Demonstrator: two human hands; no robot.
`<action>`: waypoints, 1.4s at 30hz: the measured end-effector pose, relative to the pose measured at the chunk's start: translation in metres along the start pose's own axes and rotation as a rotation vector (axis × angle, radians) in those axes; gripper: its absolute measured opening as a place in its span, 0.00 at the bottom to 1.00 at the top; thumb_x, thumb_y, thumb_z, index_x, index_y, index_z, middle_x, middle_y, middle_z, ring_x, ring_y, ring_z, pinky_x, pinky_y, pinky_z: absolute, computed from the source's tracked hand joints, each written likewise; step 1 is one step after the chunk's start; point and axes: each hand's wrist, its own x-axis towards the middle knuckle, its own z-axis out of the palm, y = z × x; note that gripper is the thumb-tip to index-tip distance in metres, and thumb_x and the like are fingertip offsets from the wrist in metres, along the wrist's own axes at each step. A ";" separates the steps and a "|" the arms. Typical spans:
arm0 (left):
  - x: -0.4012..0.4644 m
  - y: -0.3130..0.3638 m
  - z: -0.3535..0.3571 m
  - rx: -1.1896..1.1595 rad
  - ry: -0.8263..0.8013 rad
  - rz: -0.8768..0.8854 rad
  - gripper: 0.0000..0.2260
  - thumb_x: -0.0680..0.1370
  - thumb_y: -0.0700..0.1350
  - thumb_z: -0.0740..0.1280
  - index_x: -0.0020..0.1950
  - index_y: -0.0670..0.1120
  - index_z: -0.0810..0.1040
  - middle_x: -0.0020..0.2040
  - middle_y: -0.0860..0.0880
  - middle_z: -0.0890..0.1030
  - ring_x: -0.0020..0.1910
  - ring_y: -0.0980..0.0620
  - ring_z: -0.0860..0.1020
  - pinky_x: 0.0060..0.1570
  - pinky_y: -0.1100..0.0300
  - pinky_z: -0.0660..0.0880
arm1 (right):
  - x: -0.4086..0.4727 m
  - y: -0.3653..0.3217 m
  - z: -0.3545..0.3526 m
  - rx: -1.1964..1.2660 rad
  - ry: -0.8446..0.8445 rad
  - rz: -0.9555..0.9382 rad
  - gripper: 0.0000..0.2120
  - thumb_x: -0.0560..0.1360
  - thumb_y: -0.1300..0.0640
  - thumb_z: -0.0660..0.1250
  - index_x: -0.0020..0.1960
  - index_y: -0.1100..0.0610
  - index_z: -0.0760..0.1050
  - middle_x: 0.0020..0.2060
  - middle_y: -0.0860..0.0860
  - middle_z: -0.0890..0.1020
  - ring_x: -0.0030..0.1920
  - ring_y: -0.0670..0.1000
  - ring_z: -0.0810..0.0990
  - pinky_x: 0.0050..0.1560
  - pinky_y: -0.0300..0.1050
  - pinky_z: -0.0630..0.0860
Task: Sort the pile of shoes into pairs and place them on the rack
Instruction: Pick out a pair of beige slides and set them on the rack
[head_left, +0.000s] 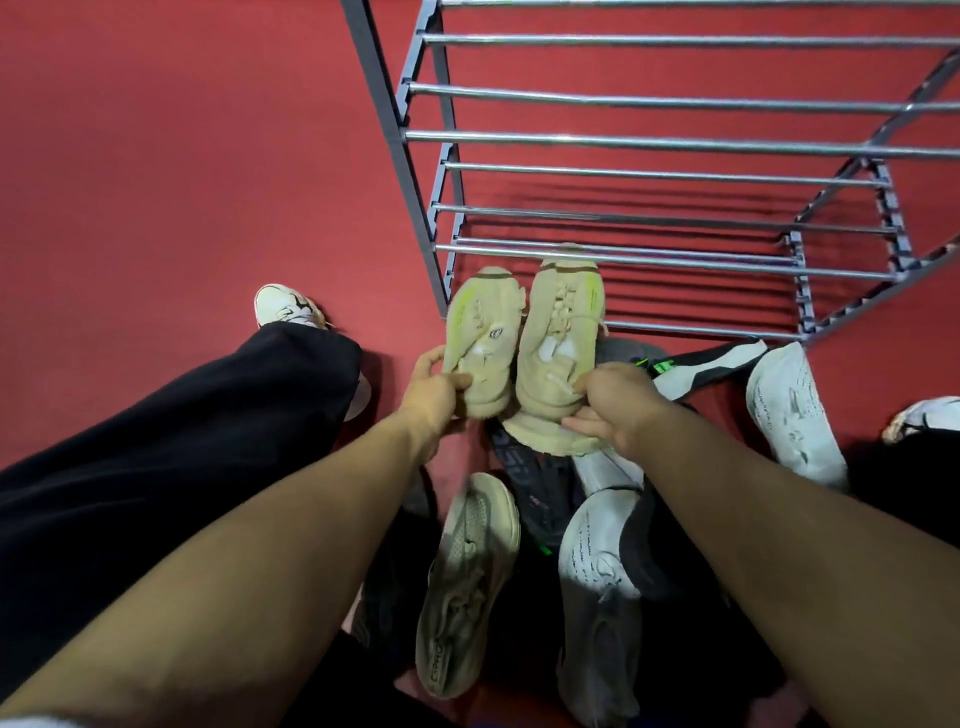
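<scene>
I find both hands loaded at frame centre. The left hand (434, 397) has its fingers wrapped round the heel of the left beige sneaker (485, 338); the right hand (615, 408) pinches the heel of the right beige sneaker (558, 338). Both long axes run up-frame, toes at the lowest front bar of the rack (670, 140), the right toe just under it. I see no other shoe on the rack. The pile (597, 561) lies lower centre on the floor.
</scene>
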 end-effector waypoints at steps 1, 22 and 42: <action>0.008 0.005 0.006 0.001 -0.017 0.006 0.19 0.78 0.37 0.60 0.67 0.54 0.68 0.50 0.45 0.79 0.36 0.48 0.75 0.32 0.59 0.74 | 0.011 -0.007 0.000 0.012 0.031 0.000 0.11 0.78 0.65 0.60 0.58 0.59 0.75 0.56 0.59 0.81 0.52 0.57 0.83 0.36 0.45 0.83; 0.195 0.049 0.057 0.183 -0.020 0.093 0.19 0.81 0.38 0.60 0.72 0.49 0.68 0.57 0.45 0.80 0.49 0.43 0.80 0.50 0.43 0.80 | 0.180 -0.085 0.025 -0.238 0.053 -0.004 0.08 0.80 0.66 0.59 0.54 0.57 0.74 0.51 0.55 0.82 0.45 0.52 0.83 0.36 0.44 0.81; 0.042 0.008 0.027 0.815 -0.073 0.193 0.24 0.79 0.49 0.67 0.72 0.42 0.69 0.69 0.43 0.74 0.65 0.40 0.76 0.65 0.51 0.73 | 0.042 -0.037 0.010 -1.234 0.018 -0.538 0.21 0.78 0.60 0.63 0.70 0.58 0.66 0.62 0.59 0.76 0.58 0.60 0.77 0.55 0.49 0.76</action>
